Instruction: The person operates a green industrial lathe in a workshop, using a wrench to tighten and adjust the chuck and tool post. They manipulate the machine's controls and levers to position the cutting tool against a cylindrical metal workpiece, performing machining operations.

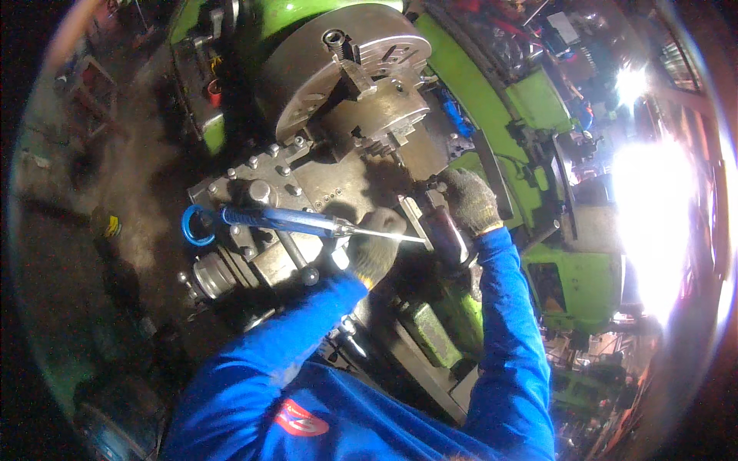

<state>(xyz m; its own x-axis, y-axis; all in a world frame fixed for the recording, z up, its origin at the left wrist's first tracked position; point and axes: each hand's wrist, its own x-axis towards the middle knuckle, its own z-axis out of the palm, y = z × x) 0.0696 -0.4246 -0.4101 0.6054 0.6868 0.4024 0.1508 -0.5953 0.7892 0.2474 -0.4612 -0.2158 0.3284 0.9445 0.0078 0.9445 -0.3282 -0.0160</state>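
Behind the blow gun's nozzle (pixel 388 234), left fingers (pixel 390 220) curl inward.

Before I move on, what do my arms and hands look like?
The left hand and right hand wear greyish, rough-looking gloves with yellowish cuff edges. Both arms are covered by long, bright blue sleeves.

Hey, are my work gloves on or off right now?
On. One greyish glove covers your left hand, another covers your right hand, and both meet the cuffs of your blue sleeves.
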